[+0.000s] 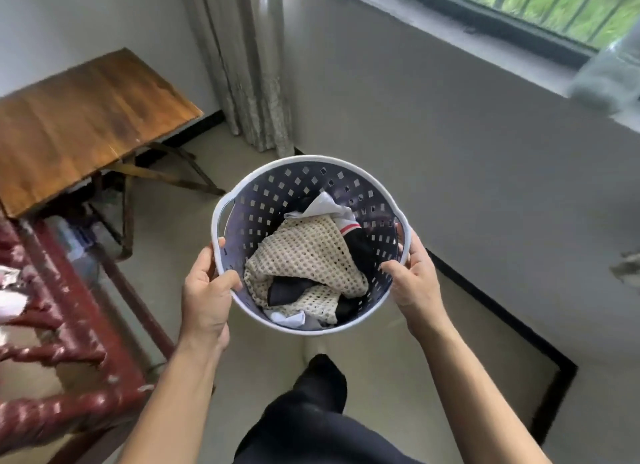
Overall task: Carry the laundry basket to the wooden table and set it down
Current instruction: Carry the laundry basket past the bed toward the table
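Fig. Head view, carrying phase. Round perforated laundry basket, white rim, held in mid-air over the floor, w/ both hands on the near half of the rim. Left hand grips at approx. 8 o'clock of the basket, thumb hooked inside the wall, fingers wrapped outside; right hand grips at approx. 4 o'clock, thumb inside, fingers outside. Both hands clenched on the rim; neither uses the moulded handle slots at 9 and 3 o'clock. Contents: a cream mesh garment on top of dark and white clothes.

Key relation: wooden table lies at approx. 10 o'clock from the basket, well apart, so the left hand is the nearer one and would lead. Basket being round, no long axis to align; judged req. is a turn left, a step or two fwd, then lowering level.

Surface: tabletop bare, worn brown boards, folding legs below; room for the basket looks ample. Room: red carved furniture at 8 o'clock just beside the route, a likely snag for the left elbow; curtain at 12 o'clock; window at 2 o'clock. Image motion-blurred.
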Demonstrator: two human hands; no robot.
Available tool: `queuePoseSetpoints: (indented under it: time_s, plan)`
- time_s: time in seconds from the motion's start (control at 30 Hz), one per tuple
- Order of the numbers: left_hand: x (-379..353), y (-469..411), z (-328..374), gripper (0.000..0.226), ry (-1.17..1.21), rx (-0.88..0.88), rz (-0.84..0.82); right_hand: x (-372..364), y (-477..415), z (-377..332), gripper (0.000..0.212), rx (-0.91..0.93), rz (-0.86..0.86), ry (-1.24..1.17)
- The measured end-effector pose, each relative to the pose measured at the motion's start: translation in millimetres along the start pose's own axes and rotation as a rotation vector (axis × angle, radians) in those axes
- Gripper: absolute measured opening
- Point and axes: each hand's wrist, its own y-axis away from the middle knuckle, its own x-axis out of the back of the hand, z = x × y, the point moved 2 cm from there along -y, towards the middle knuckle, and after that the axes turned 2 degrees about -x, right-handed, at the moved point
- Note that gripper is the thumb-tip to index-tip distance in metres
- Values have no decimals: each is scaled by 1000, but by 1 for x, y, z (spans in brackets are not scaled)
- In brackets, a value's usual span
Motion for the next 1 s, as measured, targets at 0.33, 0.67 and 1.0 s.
queuePoseSetpoints:
  time_s: [0.33,0.67,1.0]
  plan:
    - [-85,-188,99,62,-79,-67,40,-64,-194,-91,76,41,1,-49]
    - [-112,-364,138,60,-68,-37,266,-180,-406,-138,69,8,-229,-35]
    - [-46,-457,181,65,62,-19,684,-371,-536,-199,76,51,-666,104]
